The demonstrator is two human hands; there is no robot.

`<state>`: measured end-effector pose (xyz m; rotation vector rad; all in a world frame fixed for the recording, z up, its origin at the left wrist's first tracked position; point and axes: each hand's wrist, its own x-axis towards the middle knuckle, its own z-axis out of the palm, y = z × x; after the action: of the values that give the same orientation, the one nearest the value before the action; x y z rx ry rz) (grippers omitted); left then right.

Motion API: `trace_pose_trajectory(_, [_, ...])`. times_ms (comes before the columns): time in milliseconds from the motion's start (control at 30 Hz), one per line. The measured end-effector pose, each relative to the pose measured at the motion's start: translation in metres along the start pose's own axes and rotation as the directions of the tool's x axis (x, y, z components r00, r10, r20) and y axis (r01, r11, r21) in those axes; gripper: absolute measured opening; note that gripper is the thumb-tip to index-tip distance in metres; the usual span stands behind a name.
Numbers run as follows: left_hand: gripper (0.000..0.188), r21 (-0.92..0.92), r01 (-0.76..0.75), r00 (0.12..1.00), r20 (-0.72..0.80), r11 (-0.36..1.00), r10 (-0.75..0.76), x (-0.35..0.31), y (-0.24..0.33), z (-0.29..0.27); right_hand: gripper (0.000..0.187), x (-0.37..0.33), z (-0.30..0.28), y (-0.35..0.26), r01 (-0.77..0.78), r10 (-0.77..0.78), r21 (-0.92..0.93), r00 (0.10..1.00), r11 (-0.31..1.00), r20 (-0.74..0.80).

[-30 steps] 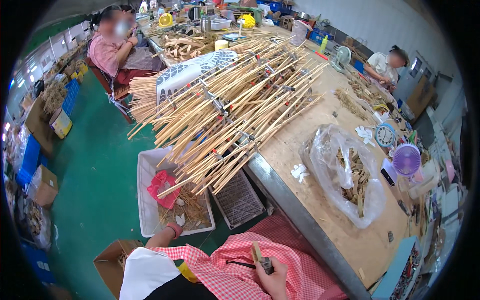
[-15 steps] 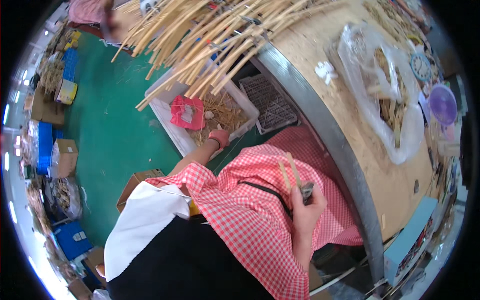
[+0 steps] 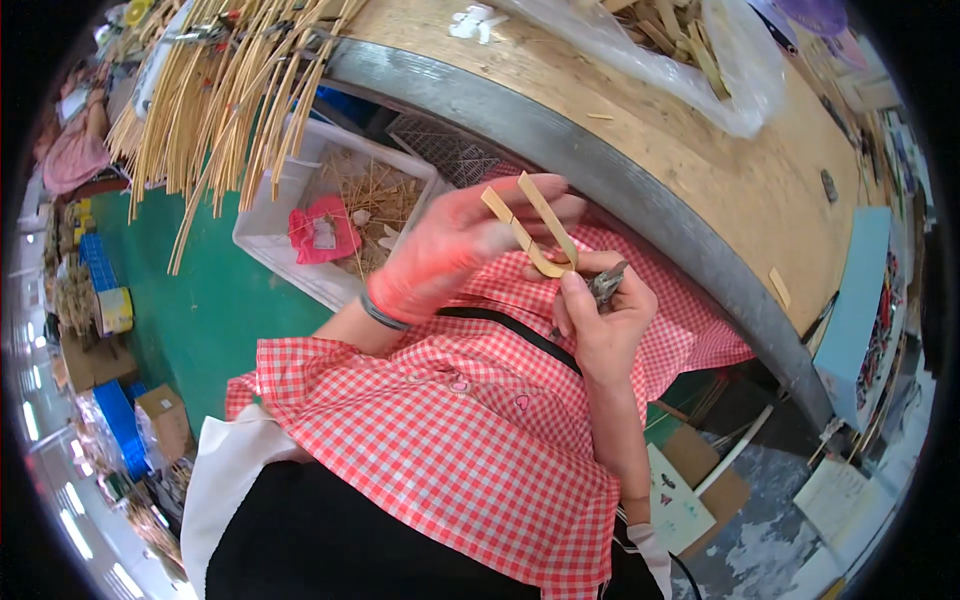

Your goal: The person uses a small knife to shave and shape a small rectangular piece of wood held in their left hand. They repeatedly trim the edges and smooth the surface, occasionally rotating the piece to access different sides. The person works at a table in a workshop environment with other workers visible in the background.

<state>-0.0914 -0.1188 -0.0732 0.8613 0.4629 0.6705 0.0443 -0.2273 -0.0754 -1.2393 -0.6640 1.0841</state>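
Observation:
My right hand (image 3: 605, 320) is closed, pinching the bend of a pale, U-shaped bamboo strip (image 3: 545, 222) between thumb and finger. A dark grey object (image 3: 606, 286), its kind unclear, also sits in that hand. The strip's two arms point up and to the left, with a thin dark mark across one. My left hand (image 3: 440, 250), in a pinkish-red glove, is beside the strip. Its fingers stretch out behind the strip's arms, smeared by motion, and appear to hold nothing. A red checked apron (image 3: 440, 400) covers my lap below both hands.
A white bin (image 3: 275, 240) with bamboo scraps and a pink bag (image 3: 325, 230) stands left. Long thin sticks (image 3: 210, 110) overhang the table's far left. The table's metal edge (image 3: 620, 150) curves past my hands. A plastic bag of bamboo pieces (image 3: 740, 70) lies on the tabletop.
My left hand has come up from the bin to beside the bamboo strip. My right hand still holds the strip, now raised a little. The view has turned toward the right.

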Motion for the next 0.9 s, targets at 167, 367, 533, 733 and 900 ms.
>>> trace_pose_trajectory(167, [0.025, -0.028, 0.068, 0.997, 0.044, 0.997, -0.067, 0.012, 0.005, 0.035, 0.014, -0.008, -0.005, 0.010, 0.012, -0.015, -0.065, 0.999, 0.998, -0.050])
trace_pose_trajectory(367, [0.026, 0.395, 0.159, 0.987, -0.029, 0.905, -0.160, 0.000, 0.006, 0.033, 0.021, -0.013, -0.041, -0.015, 0.190, -0.142, -0.443, 0.980, 0.876, 0.140])
trace_pose_trajectory(533, [0.029, 0.657, 0.041, 0.981, 0.115, 0.753, -0.154, -0.008, 0.006, 0.029, 0.015, -0.012, -0.045, -0.025, 0.306, -0.191, -0.484, 0.943, 0.820, 0.273])
trace_pose_trajectory(733, [0.024, 0.766, -0.164, 0.961, 0.266, 0.622, -0.073, -0.010, 0.005, 0.023, 0.017, -0.011, -0.050, -0.023, 0.401, -0.191, -0.491, 0.886, 0.773, 0.424])
trace_pose_trajectory(900, [0.028, 0.796, -0.077, 0.931, 0.273, 0.601, -0.242, -0.012, 0.018, 0.021, 0.020, -0.013, -0.045, -0.019, 0.425, -0.176, -0.523, 0.871, 0.739, 0.460])
